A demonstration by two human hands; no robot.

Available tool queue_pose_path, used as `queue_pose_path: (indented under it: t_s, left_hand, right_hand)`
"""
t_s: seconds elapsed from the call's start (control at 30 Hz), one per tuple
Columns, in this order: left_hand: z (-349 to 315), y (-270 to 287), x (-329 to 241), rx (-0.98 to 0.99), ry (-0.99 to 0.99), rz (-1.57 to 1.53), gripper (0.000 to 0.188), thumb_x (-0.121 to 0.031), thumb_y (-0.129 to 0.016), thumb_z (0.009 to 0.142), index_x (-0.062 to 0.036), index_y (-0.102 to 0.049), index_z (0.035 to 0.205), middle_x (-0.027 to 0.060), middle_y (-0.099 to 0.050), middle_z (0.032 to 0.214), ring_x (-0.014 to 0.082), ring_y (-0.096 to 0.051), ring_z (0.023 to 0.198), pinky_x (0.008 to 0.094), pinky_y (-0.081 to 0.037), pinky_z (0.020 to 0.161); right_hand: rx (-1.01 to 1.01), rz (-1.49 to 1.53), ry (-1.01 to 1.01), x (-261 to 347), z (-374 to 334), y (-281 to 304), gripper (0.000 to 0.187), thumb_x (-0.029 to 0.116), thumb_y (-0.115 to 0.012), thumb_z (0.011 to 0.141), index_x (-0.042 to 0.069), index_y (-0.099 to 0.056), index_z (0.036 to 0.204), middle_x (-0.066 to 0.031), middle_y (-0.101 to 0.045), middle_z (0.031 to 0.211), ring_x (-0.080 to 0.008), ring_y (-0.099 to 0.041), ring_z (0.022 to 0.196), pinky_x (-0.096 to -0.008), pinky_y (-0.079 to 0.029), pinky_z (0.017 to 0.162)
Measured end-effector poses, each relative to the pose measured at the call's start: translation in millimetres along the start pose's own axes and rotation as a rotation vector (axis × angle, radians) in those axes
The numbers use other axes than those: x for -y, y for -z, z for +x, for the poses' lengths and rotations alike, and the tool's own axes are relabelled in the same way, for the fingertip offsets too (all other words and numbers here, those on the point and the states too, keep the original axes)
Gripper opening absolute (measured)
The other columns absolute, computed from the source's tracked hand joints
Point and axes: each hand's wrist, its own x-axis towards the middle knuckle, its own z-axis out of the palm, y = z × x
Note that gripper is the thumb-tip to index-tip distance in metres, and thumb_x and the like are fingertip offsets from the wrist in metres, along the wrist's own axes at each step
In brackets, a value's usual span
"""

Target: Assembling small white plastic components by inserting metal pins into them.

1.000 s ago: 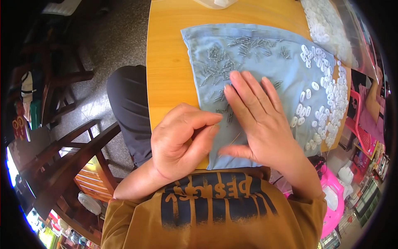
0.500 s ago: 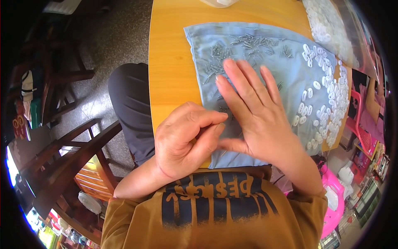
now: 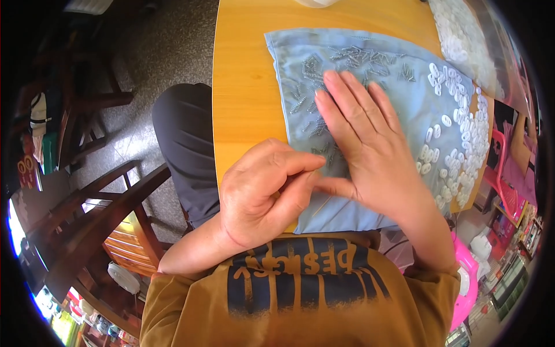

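A light blue cloth (image 3: 416, 110) lies spread on a yellow wooden table (image 3: 248, 87). Small grey metal springs (image 3: 352, 58) are scattered over its left half, and white oval plastic pieces (image 3: 462, 127) cover its right side. My right hand (image 3: 370, 144) lies flat on the cloth with fingers spread, palm down over the springs. My left hand (image 3: 266, 191) rests at the table's near edge, its thumb and fingers pinched together next to the right thumb. Whether a small part sits in the pinch is hidden.
A clear bag of white pieces (image 3: 468, 34) lies at the table's far right. A wooden chair (image 3: 104, 220) stands to the left on a grey floor. My grey-trousered knee (image 3: 185, 144) shows beside the table. A pink plastic stool (image 3: 468, 289) sits at the lower right.
My right hand has slid slightly up and right across the cloth. My left hand has stayed pinched at the table edge.
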Motion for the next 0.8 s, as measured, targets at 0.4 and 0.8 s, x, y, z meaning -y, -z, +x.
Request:
queue_pose_path:
  t_s: [0.4,0.8]
  left_hand:
    - [-2,1,1,-0.009,0.006,-0.035,0.017,0.005,-0.063,0.073,0.0019,-0.063,0.089,0.0073,-0.058,0.072,0.015,-0.053,0.063,0.024,-0.04,0.055]
    - [0,-1,3,-0.006,-0.009,-0.038,0.02,0.008,-0.065,0.069,0.0029,-0.064,0.089,0.0075,-0.056,0.067,0.017,-0.051,0.056,0.0257,-0.04,0.05]
  right_hand:
    - [-0.059,-0.003,-0.061,-6,-10,3,0.092,0.062,-0.053,0.073,0.004,-0.025,0.14,-0.0171,-0.021,0.146,-0.0334,-0.021,0.134,-0.0468,-0.014,0.108]
    - [-0.154,0.013,-0.307,2,-58,10,0.087,0.049,-0.06,0.077,-0.004,-0.027,0.137,-0.0234,-0.023,0.143,-0.0375,-0.022,0.133,-0.048,-0.013,0.107]
